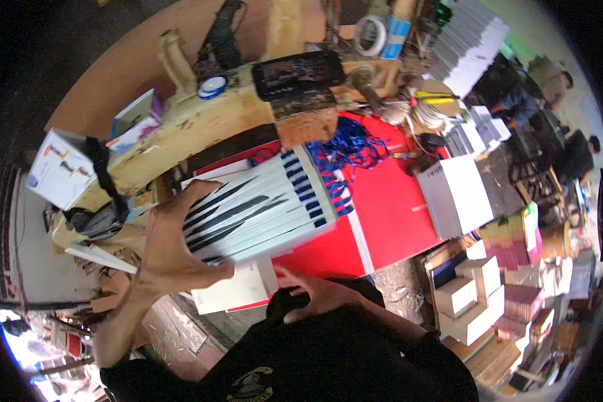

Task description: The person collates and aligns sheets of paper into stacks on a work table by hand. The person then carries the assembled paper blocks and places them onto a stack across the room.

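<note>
My left hand (171, 248) grips a thick stack of white book blocks (248, 211), thumb on one side and fingers on the other. Dark gaps show between the blocks. Blue-and-white striped bands line the stack's far right end, and loose blue ribbons (352, 144) spill out beyond it. The stack is tilted above a red-covered table surface (395, 221). Close to my body, my right hand (321, 295) is apart from the stack, its fingers spread and slightly blurred, with nothing visible in it. A cream sheet or board (238, 291) lies below the stack.
A wooden beam (214, 124) at the back carries a dark phone-like device (298, 75) and a blue-white tape roll (212, 87). White book stacks (459, 197) stand right, with cartons (472, 298) lower right. A printed box (60, 167) is at left. People (576, 154) sit far right.
</note>
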Motion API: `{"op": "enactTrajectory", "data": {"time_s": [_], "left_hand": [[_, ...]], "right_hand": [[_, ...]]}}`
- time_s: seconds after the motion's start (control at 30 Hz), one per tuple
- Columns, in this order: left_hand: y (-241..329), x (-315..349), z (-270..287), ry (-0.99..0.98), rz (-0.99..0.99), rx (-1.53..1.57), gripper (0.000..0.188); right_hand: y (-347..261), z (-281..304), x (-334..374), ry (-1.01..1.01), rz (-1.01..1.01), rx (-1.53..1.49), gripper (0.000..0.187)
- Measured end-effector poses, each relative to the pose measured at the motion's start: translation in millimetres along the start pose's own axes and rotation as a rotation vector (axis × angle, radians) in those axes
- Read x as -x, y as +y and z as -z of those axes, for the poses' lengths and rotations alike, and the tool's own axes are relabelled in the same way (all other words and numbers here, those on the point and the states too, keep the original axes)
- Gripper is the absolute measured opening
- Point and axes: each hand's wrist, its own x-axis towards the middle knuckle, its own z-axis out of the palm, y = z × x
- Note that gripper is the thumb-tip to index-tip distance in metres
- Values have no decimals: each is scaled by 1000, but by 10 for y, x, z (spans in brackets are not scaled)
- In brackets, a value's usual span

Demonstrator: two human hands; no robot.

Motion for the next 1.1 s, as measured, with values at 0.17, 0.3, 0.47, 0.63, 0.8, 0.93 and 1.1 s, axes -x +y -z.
{"op": "enactTrajectory", "data": {"time_s": [0.17,0.3,0.47,0.63,0.8,0.93,1.1], "left_hand": [[-11,-80,-950,-5,298,660,81],[-300,77,-2520,144,635,1078,72],[-333,371,-3704,42,787,1273,69],[-99,-512,-3276,69,780,1741,103],[-265,-1527,-2732,32,510,1773,99],[-52,-1830,-2633,-352,531,676,102],[-692,-2175,-3237,-232,481,744,48]], "right_hand": [[638,316,433,732,-259,-428,62],[-185,849,821,865,-337,-809,51],[-85,1045,1252,900,-541,-115,46],[48,1684,1546,838,-341,-228,55],[-49,2230,1725,668,-157,-233,43],[121,2092,1858,707,-210,-379,45],[828,1990,1699,846,-361,-362,67]]}}
